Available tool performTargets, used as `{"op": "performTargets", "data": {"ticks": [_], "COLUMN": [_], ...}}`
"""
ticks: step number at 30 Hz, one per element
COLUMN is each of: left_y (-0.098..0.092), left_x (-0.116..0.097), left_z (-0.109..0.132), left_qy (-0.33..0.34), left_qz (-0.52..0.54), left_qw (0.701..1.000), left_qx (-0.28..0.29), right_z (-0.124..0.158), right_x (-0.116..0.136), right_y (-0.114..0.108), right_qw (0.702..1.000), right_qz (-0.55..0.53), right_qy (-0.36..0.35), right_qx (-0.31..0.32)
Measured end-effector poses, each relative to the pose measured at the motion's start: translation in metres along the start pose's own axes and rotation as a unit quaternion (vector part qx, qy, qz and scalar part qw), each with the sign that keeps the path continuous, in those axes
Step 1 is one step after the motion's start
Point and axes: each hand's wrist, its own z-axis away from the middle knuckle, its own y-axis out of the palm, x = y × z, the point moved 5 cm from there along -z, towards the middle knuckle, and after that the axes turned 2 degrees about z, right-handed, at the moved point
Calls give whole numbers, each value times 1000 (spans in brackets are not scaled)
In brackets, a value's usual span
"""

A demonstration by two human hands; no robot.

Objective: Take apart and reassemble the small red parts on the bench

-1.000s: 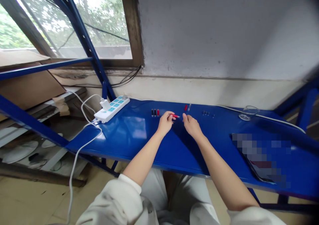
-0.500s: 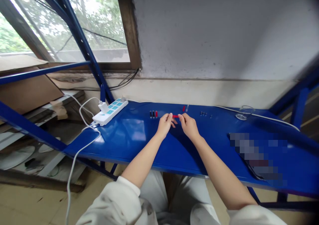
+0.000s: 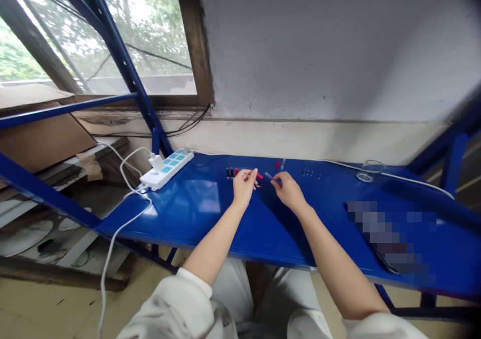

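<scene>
My left hand [image 3: 244, 186] pinches a small red cylinder [image 3: 259, 176], whose end sticks out to the right. Across a short gap, my right hand [image 3: 288, 191] holds a slim clear tube [image 3: 268, 175] between thumb and fingers, its tip toward the red cylinder. Just left of my left hand stand two black cylinders [image 3: 229, 173] and a red one [image 3: 236, 171]. Beyond my right hand lie another red cylinder [image 3: 278, 164] and another clear tube [image 3: 283, 164]. Several tiny metallic pieces [image 3: 307, 172] rest farther right, too small to name.
A white power strip [image 3: 165, 168] with a plug in it sits at the left end of the blue table [image 3: 180, 219]. A clear round container [image 3: 364, 177] is at the back right, near a white cable [image 3: 413, 181]. A pixelated dark flat object [image 3: 387, 244] lies at the front right.
The red cylinder and the clear tube, earlier joined or hidden between both hands as one red piece, are now apart. My right hand has drawn slightly right and down.
</scene>
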Motion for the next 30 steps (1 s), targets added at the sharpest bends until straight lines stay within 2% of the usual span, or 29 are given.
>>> {"op": "performTargets", "data": {"ticks": [3,7,12,17,23,30], "left_y": [4,15,17,16,19,21], "left_x": [2,5,6,7,14,17], "left_z": [1,4,6,6,7,10], "left_qy": [-7,-7,7,3,-67,-134], "left_qz": [-3,10,19,1,16,41], "left_qw": [1000,995,992,991,987,978], "left_qx": [26,97,123,133,145,153], "right_z": [-2,-2,1,3,3,4], "right_x": [2,12,18,17,19,21], "right_y": [-2,6,12,16,14,11], "right_qw": [995,984,986,983,988,989], "right_qz": [-96,-176,-155,-167,-126,-109], "right_qy": [7,-7,-54,-50,-89,-87], "right_qx": [-31,3,27,52,28,55]}}
